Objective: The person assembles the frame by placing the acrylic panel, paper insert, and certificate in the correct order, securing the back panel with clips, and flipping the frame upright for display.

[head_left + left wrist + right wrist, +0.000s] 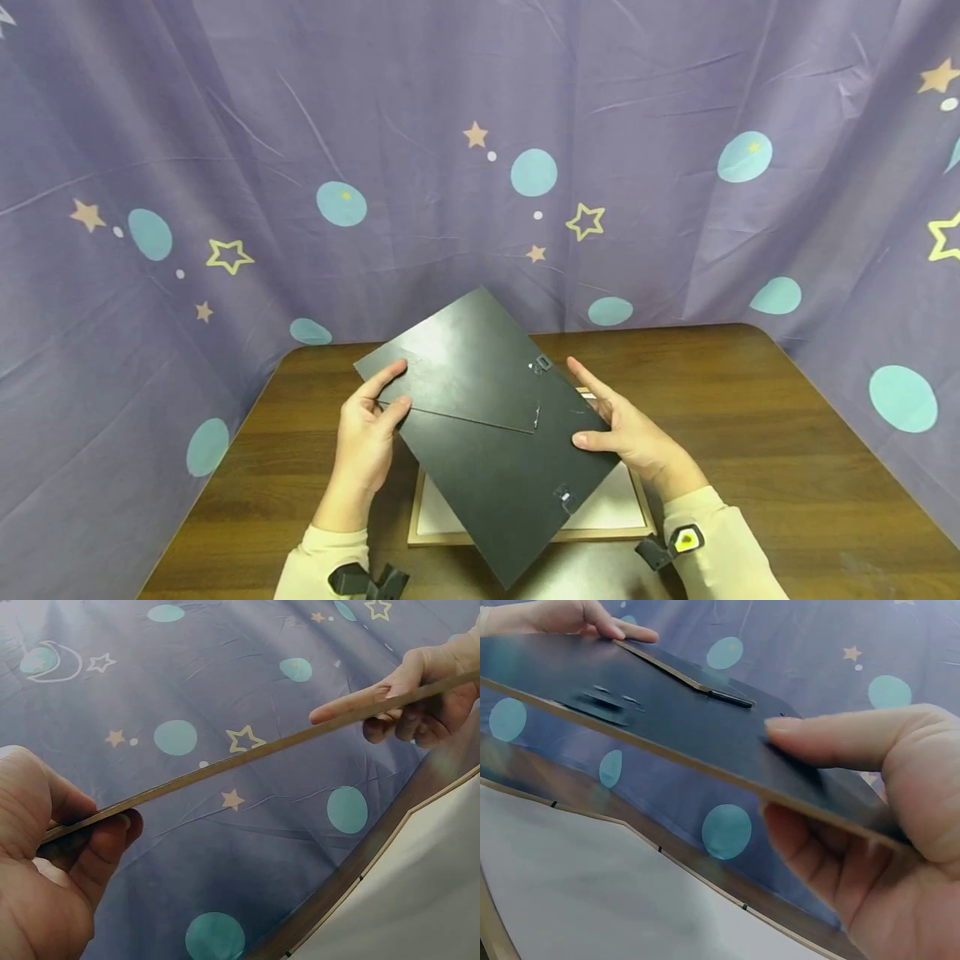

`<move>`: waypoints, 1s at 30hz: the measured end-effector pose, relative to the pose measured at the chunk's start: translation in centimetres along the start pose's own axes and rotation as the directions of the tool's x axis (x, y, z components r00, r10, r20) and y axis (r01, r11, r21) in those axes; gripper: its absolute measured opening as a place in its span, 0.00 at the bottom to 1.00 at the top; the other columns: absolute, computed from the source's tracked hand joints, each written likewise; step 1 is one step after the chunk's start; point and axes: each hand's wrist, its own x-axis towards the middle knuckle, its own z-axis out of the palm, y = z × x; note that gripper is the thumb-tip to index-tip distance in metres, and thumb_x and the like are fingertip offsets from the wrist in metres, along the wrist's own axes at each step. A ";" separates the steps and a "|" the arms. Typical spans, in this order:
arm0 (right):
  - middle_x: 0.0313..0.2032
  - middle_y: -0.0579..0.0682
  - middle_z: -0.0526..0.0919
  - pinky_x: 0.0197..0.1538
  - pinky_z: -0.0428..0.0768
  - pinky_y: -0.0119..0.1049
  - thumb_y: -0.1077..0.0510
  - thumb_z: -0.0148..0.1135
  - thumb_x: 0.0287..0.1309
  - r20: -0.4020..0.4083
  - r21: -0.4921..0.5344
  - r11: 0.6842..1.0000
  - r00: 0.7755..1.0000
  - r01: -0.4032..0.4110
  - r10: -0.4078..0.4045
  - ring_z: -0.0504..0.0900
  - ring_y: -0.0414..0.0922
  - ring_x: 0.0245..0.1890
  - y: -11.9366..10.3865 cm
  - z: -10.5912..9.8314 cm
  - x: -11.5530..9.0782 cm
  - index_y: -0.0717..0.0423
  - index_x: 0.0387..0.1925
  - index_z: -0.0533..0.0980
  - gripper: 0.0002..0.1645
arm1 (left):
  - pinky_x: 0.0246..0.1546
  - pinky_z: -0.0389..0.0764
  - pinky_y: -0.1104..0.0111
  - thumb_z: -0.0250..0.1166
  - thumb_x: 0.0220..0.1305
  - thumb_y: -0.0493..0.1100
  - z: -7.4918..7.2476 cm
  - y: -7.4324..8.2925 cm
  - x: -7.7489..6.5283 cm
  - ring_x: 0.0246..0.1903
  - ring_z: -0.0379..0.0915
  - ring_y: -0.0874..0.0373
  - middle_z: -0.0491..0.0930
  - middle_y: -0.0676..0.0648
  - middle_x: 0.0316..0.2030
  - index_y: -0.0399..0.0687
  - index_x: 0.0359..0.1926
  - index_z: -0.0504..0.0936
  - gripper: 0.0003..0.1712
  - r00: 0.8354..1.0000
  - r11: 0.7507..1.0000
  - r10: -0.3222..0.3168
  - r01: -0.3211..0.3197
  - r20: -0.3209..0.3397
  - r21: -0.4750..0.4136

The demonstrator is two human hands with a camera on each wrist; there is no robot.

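A black picture-frame backing board (480,492) is held tilted in the air by both hands, its dark face toward the head camera. My left hand (365,433) grips its left edge; the left wrist view shows the board's thin tan edge between thumb and fingers. At the opposite side my right hand (637,437) pinches the edge, thumb (825,739) on the black face and fingers underneath. A stand flap (667,671) lifts slightly off the board, and metal hangers (543,362) sit near its edges. Below lies a wooden picture frame (600,536), partly hidden by the board.
White backing (615,877) fills the frame, and small dark tabs (660,849) line its inner rim. The frame lies on a brown wooden table (750,467). A purple curtain (420,100) with stars and dots hangs behind the table and at both sides.
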 end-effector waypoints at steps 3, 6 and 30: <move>0.56 0.60 0.75 0.46 0.82 0.42 0.78 0.56 0.57 -0.099 0.026 0.998 0.994 0.056 -0.053 0.84 0.52 0.43 -0.3 -0.2 0.0 0.37 0.76 0.41 0.59 | 0.12 0.61 0.82 0.55 0.62 0.22 -0.2 0.1 0.1 0.10 0.49 0.70 0.75 0.50 0.46 0.34 0.64 0.70 0.28 0.998 1.000 0.001 -0.002 -0.065 -0.004; 0.56 0.59 0.73 0.50 0.80 0.39 0.78 0.54 0.58 -0.176 0.075 0.990 0.979 0.122 -0.107 0.83 0.48 0.45 -0.5 -0.4 0.0 0.37 0.76 0.41 0.57 | 0.08 0.56 0.80 0.57 0.62 0.23 -0.2 0.2 0.1 0.07 0.49 0.70 0.67 0.57 0.18 0.38 0.63 0.72 0.28 0.989 0.999 0.019 -0.025 -0.148 -0.039; 0.40 0.47 0.78 0.33 0.80 0.27 0.71 0.50 0.67 -0.568 0.069 0.965 0.806 0.252 -0.170 0.81 0.38 0.30 -1.2 -0.4 0.3 0.60 0.71 0.54 0.34 | 0.27 0.81 0.70 0.59 0.64 0.27 1.2 -0.6 -0.3 0.22 0.71 0.64 0.66 0.45 0.60 0.38 0.64 0.70 0.27 0.991 0.999 0.033 -0.029 -0.133 0.029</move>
